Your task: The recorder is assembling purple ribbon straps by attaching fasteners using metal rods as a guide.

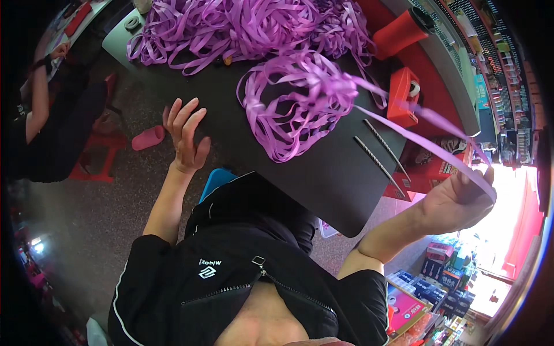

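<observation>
My right hand [459, 202] is raised out past the table's right side, its fingers closed on a purple ribbon [430, 143]. That ribbon runs taut back to a loose, looped bundle of purple ribbon [288, 138] at the middle of the dark table, and part of it is blurred by motion. My left hand [186, 135] is held up near the table's left edge, fingers spread, with nothing in it. Behind the bundle lies a large tangled heap of purple ribbon [231, 29]. Two twisted metal rods [381, 164] rest on the table [329, 190] right of the bundle.
A red tape dispenser [402, 95] and a red cylinder [401, 34] stand along the right side. On the left are a pink cup-like thing [148, 138], a red stool [98, 153] and another person's arm [39, 98]. Stacked boxes [444, 268] sit at lower right.
</observation>
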{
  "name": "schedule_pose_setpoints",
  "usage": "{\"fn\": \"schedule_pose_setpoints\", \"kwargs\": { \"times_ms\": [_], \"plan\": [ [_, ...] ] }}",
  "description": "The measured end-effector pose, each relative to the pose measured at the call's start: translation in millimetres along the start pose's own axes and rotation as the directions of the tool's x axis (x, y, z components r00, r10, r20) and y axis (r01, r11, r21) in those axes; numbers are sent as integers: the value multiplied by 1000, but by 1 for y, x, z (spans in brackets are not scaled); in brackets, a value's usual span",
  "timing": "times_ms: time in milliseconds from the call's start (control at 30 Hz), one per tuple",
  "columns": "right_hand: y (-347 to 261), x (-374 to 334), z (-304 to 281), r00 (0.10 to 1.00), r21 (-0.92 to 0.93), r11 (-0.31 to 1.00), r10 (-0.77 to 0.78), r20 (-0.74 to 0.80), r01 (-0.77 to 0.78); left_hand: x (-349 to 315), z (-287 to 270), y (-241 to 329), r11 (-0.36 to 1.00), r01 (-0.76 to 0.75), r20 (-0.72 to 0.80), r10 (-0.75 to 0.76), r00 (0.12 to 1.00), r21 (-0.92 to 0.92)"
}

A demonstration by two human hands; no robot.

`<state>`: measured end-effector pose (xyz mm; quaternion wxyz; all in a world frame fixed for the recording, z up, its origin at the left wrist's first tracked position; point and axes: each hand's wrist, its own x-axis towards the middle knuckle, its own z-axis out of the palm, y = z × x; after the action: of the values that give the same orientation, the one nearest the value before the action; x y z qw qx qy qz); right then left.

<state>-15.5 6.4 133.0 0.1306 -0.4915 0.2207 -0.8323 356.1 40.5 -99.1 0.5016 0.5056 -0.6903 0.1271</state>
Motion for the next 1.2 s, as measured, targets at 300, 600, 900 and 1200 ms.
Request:
{"fn": "schedule_pose_setpoints", "kwargs": {
  "times_ms": [300, 600, 900, 1200],
  "plan": [
    [-4, -8, -3, 994, -384, 921, -20, 109, 61, 94, -25, 84, 983, -2, 257, 50, 965, -184],
    [-35, -1, 3, 999, -118, 993, 2, 52, 4, 139, 77, 148, 827, -465, 435, 562, 703, -315],
    [-30, 27, -103, 945, 407, 869, 323, -40, -280, 202, 53, 104, 481, 571, 723, 224, 654, -665],
    [5, -1, -141, 851, 455, 787, 514, -109, -417, 252, 50, 6, -342, 622, 677, -60, 733, -704]
  ]
}}
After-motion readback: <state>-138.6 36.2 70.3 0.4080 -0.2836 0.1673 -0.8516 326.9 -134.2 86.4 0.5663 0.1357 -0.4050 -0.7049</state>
